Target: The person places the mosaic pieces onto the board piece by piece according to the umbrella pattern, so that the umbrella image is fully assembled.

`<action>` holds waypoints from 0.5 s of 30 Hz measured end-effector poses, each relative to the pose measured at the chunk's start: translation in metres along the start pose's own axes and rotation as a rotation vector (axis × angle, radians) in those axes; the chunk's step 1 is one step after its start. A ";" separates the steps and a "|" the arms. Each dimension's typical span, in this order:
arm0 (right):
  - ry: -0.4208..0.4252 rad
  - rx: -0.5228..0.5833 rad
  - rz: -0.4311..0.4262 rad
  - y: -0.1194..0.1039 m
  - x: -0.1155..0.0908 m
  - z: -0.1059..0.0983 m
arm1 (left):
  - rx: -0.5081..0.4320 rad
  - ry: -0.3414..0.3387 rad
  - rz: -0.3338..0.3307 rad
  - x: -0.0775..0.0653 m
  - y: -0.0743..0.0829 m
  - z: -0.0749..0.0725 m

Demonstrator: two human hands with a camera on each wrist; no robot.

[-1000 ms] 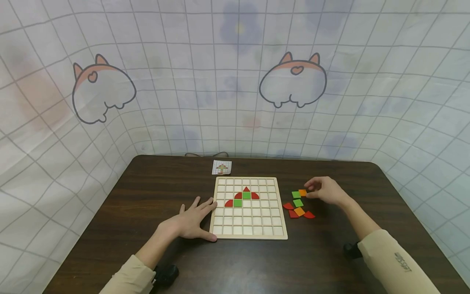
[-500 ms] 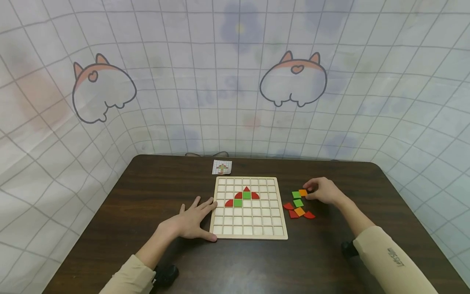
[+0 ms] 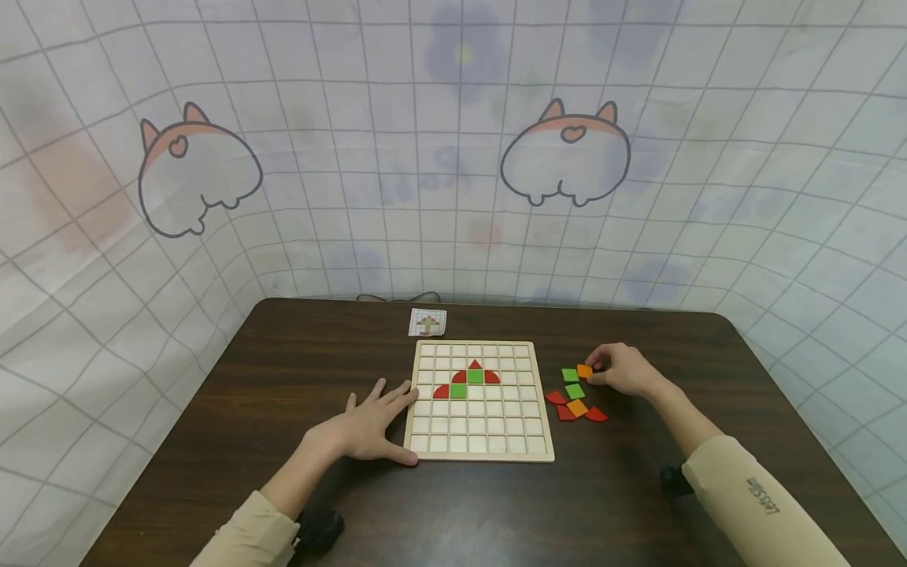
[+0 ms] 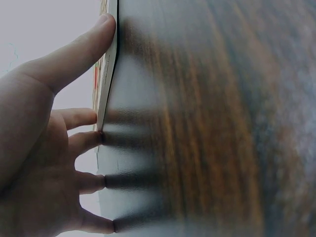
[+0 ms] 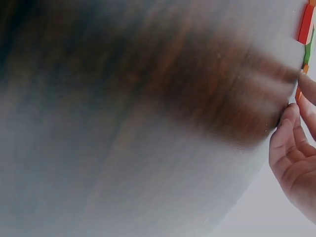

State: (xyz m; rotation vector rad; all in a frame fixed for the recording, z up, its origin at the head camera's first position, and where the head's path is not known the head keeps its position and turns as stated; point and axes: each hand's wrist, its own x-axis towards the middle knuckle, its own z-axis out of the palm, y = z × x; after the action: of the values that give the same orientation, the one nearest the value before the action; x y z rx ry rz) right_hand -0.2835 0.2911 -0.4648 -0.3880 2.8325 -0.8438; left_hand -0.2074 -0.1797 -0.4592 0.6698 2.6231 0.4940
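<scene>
A wooden grid board (image 3: 479,456) lies flat on the dark table. Red curved and triangular pieces and green squares sit in its cells, among them a green tile (image 3: 475,376). My left hand (image 3: 368,425) is spread at the board's left side, its thumb on the near corner and a fingertip on the left edge; the left wrist view shows the other fingertips on the table. To the right of the board, my right hand (image 3: 627,370) pinches an orange square tile (image 3: 584,371) between thumb and index finger, low over the table. A green square (image 3: 570,376) lies just left of it.
Loose pieces lie nearby: another green square (image 3: 575,391), an orange square (image 3: 577,408), a red square (image 3: 566,413) and red quarter-circles, one (image 3: 597,414) at the right. A small pattern card (image 3: 428,322) lies behind the board. A printed cloth (image 3: 453,197) hangs behind the table.
The right fingertips have closed in on the orange tile, and a slight gap now shows between it and the green square beside it. The left hand and the board have stayed put.
</scene>
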 end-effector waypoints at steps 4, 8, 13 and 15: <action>0.014 -0.006 0.003 0.000 0.000 -0.001 | 0.003 -0.003 0.003 0.000 -0.001 0.000; 0.030 0.001 0.002 -0.002 -0.001 -0.004 | 0.005 -0.003 0.002 0.001 0.000 0.000; 0.043 0.004 -0.023 -0.006 0.001 -0.006 | 0.007 -0.003 -0.001 0.000 0.001 0.000; 0.041 0.007 -0.035 -0.009 0.001 -0.005 | 0.008 -0.003 -0.003 0.000 0.001 -0.001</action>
State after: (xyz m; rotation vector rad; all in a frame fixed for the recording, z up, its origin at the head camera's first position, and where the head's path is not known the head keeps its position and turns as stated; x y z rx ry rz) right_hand -0.2839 0.2858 -0.4554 -0.4248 2.8672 -0.8782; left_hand -0.2075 -0.1790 -0.4583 0.6686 2.6245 0.4822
